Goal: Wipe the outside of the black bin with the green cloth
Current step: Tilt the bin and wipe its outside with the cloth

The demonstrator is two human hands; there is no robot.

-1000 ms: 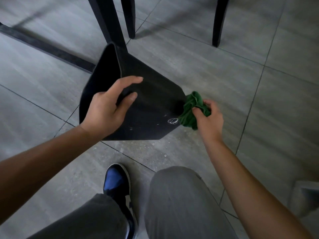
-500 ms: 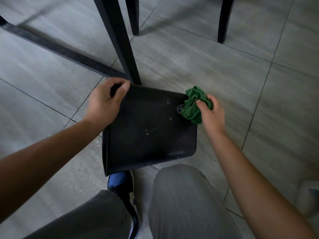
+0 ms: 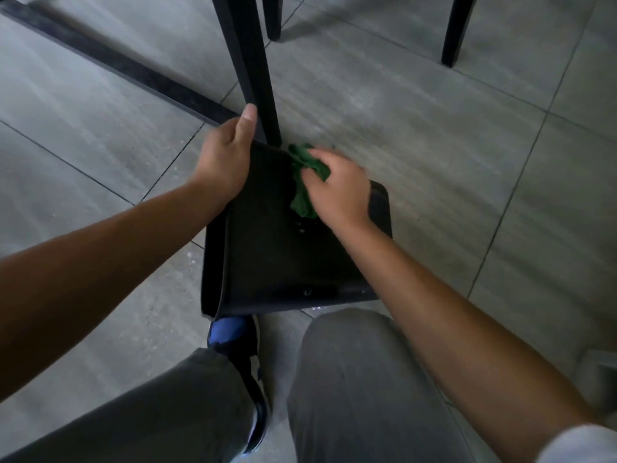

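The black bin lies on its side on the grey tiled floor in front of my knees, a broad flat wall facing up and its open mouth to the left. My left hand grips the bin's far upper-left edge, thumb raised. My right hand presses the crumpled green cloth onto the upper part of the facing wall. Small pale specks show on the wall just below the cloth.
A black chair leg stands right behind the bin, touching near its far corner. Two more black legs stand farther back. A dark floor strip runs diagonally at upper left. My blue shoe sits under the bin's near edge.
The bin has been turned and laid lower, closer to my knees. My right hand moved the cloth from the bin's right corner onto the facing wall. My left hand shifted to the far edge.
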